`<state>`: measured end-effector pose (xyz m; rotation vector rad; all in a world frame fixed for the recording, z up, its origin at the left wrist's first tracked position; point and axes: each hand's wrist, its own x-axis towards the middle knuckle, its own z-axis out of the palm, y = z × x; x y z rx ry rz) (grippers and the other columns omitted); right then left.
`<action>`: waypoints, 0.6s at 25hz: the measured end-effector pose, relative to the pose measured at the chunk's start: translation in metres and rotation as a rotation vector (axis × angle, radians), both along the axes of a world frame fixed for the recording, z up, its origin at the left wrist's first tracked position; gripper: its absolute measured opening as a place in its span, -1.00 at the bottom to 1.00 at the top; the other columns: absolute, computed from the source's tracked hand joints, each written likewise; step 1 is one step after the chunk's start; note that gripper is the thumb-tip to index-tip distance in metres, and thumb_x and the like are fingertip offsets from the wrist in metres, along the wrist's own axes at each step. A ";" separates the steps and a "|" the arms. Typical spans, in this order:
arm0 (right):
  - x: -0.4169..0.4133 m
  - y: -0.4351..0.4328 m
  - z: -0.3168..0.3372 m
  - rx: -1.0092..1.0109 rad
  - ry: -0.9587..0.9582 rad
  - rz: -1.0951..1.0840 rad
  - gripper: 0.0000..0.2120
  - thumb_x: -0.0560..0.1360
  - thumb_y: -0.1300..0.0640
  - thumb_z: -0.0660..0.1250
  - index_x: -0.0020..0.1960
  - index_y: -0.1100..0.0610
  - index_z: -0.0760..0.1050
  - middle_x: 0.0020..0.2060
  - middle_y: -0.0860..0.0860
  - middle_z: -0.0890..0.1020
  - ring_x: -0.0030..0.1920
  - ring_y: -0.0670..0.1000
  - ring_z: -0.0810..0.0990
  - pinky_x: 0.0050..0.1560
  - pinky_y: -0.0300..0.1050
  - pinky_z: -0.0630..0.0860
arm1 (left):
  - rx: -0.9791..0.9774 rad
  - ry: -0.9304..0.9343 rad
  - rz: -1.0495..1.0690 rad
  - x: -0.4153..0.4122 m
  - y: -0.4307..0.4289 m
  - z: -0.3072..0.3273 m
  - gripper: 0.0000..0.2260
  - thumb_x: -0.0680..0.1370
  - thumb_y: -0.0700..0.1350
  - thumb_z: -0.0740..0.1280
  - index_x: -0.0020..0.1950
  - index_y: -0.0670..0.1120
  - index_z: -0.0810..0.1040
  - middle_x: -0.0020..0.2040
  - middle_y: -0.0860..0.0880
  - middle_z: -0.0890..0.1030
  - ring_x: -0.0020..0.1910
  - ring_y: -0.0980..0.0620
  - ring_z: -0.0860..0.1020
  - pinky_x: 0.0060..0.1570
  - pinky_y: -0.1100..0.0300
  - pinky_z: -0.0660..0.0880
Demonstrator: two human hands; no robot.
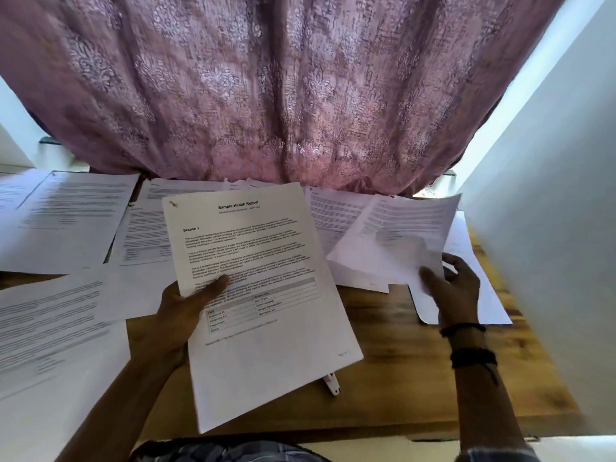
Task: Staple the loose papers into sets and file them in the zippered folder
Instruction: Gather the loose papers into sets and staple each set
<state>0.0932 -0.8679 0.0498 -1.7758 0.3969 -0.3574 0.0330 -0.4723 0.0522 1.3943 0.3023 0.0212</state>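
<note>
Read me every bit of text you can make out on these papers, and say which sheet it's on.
"Sample Health Report": heading on the set of pages in the left hand.
"Section 1": bold subheading on that page.
Its paragraphs and grid: too small to read.
The sheet in the right hand and the other papers on the table: blurred, unreadable.

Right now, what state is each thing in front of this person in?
Health report: seems stapled at its top left corner, held up by the left hand.
Loose sheet: lifted and curved, pinched by the right hand.
Other papers: lying spread and overlapping on the table.
White tool: lying on the table, mostly hidden under the report.
Curtain: drawn, hanging behind the table.
</note>
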 end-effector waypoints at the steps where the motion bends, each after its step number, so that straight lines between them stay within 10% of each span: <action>1: -0.014 0.016 0.005 0.021 -0.013 0.068 -0.70 0.45 0.35 0.43 0.13 0.14 0.52 -0.05 0.15 0.69 -0.06 0.08 0.68 -0.11 -0.08 0.62 | -0.030 0.003 -0.014 -0.003 0.004 0.000 -0.57 0.26 0.09 0.56 0.07 0.01 0.62 -0.05 0.03 0.72 -0.06 0.00 0.69 -0.05 0.09 0.62; 5: -0.044 0.083 0.019 0.120 0.041 0.398 -0.64 0.44 0.32 0.41 0.22 0.17 0.50 -0.02 0.02 0.72 -0.02 0.06 0.71 -0.03 -0.01 0.66 | -0.066 0.014 -0.036 -0.012 0.034 0.007 -0.13 -0.09 0.32 0.62 0.15 -0.02 0.60 -0.03 -0.03 0.72 -0.09 -0.04 0.70 -0.27 0.20 0.62; 10: -0.051 0.125 0.017 0.344 0.128 0.635 -0.57 0.41 0.32 0.36 0.27 0.23 0.44 0.14 0.19 0.65 0.15 0.21 0.63 0.11 0.14 0.60 | -0.106 0.099 -0.016 -0.013 0.061 0.003 -0.36 0.19 0.17 0.59 0.21 -0.01 0.59 0.06 -0.08 0.70 0.00 -0.12 0.68 -0.16 0.05 0.63; 15: -0.045 0.160 0.008 0.401 0.209 0.832 -0.56 0.47 0.29 0.41 0.30 0.28 0.40 0.18 0.23 0.61 0.18 0.28 0.60 0.10 0.14 0.60 | -0.118 0.086 -0.058 -0.010 0.080 0.005 -0.22 0.05 0.24 0.63 0.20 -0.04 0.60 0.07 -0.12 0.70 -0.02 -0.14 0.69 -0.17 0.04 0.64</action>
